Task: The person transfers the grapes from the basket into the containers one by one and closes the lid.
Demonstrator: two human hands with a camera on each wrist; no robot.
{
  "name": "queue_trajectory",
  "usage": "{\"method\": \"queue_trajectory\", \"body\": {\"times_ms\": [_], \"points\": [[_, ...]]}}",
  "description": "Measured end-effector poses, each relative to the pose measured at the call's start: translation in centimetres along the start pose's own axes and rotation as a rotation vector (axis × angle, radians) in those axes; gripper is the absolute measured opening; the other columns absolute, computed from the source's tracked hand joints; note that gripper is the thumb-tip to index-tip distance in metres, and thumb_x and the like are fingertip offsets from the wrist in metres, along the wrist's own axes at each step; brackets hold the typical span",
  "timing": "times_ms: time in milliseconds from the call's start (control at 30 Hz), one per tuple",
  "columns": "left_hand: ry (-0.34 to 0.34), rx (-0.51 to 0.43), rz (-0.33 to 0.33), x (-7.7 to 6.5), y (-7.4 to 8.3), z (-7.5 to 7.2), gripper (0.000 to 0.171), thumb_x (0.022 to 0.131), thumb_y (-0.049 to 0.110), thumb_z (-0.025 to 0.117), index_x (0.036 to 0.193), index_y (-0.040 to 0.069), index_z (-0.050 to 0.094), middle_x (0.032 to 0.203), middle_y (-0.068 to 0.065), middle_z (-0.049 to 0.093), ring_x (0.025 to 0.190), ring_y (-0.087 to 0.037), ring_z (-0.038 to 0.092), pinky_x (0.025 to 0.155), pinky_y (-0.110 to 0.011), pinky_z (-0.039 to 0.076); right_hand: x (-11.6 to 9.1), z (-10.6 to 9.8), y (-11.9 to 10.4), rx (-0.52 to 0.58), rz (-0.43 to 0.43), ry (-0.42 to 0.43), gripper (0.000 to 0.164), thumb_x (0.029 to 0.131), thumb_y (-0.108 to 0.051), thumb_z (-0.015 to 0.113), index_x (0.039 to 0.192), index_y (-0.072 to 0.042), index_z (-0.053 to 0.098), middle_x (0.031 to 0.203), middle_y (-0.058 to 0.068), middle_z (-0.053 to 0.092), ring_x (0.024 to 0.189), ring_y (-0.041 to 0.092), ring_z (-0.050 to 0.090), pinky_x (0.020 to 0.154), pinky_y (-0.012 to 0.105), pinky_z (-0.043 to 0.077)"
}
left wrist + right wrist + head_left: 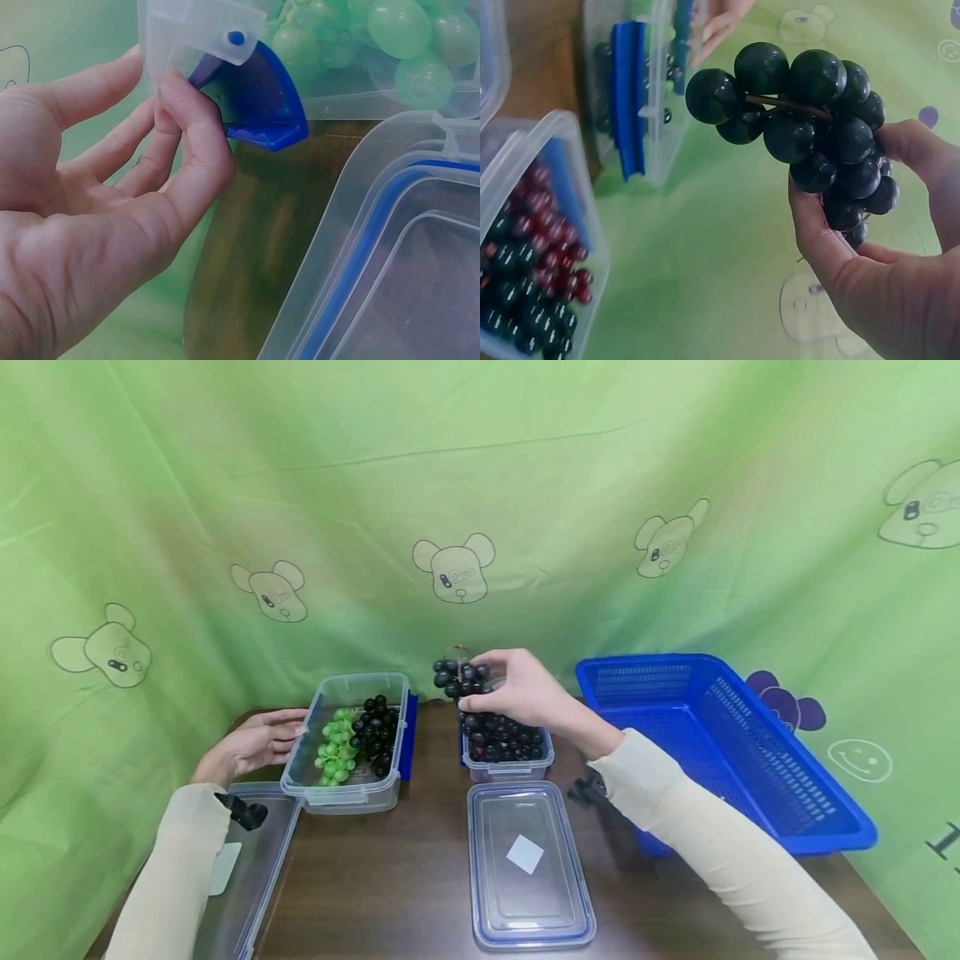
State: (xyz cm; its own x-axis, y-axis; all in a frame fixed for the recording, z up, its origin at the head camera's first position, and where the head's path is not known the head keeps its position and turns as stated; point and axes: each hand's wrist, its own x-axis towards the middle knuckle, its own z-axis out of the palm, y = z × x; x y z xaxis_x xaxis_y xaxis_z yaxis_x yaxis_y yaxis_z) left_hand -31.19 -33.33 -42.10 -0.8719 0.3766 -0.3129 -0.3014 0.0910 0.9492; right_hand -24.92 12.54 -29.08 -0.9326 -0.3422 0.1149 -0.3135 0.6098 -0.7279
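A bunch of black grapes (pixel 453 675) hangs from my right hand (pixel 531 692), gripped between thumb and fingers; the right wrist view shows the bunch (pixel 814 120) close up. Below it stands a small clear container (pixel 517 770) filled with dark and red grapes (pixel 551 255). My left hand (pixel 251 747) touches the left side of a larger clear container (pixel 352 802), its fingertips at a side flap with blue inside (pixel 255 105). Within that container lie green grapes (pixel 335 752) and black grapes (pixel 377 735), side by side.
A blue plastic basket (pixel 750 768) stands at the right. A lid with a white label (pixel 531 893) lies in front of the small container. Under my left forearm is a larger lid (pixel 258 860). Green curtain (pixel 480 468) hangs behind the brown table (pixel 375 877).
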Motion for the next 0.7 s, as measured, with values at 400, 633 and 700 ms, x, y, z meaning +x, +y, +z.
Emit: {"method": "queue_trajectory", "body": {"times_ms": [400,633,700], "points": [[0.015,0.032,-0.017,0.2,0.7,0.4,0.07,0.109,0.009,0.056,0.166,0.0,0.017,0.094,0.009,0.074,0.076,-0.003,0.065,0.076,-0.026,0.061,4.0,4.4,-3.3,-0.007,-0.041,-0.118,0.069,0.086,-0.031,0.086,0.147,-0.011,0.06,0.148,0.015,0.063,0.137,0.03,0.059,0.113,0.048,0.052],[0.019,0.04,-0.029,0.3,0.9,0.5,0.066,0.109,0.006,0.054,0.165,-0.001,0.02,0.086,0.009,0.071,0.068,-0.003,0.057,0.071,-0.025,0.057,6.0,8.1,-5.2,-0.038,-0.102,-0.175,0.069,0.087,-0.03,0.086,0.148,-0.009,0.059,0.141,0.013,0.065,0.127,0.027,0.061,0.106,0.044,0.054],[0.017,0.034,-0.029,0.3,0.8,0.4,0.066,0.109,0.006,0.054,0.165,-0.001,0.021,0.088,0.009,0.072,0.071,-0.003,0.061,0.072,-0.025,0.058,6.6,9.3,-5.6,-0.044,-0.119,-0.19,0.07,0.087,-0.03,0.086,0.148,-0.01,0.059,0.141,0.011,0.065,0.125,0.025,0.061,0.104,0.041,0.055]]}}
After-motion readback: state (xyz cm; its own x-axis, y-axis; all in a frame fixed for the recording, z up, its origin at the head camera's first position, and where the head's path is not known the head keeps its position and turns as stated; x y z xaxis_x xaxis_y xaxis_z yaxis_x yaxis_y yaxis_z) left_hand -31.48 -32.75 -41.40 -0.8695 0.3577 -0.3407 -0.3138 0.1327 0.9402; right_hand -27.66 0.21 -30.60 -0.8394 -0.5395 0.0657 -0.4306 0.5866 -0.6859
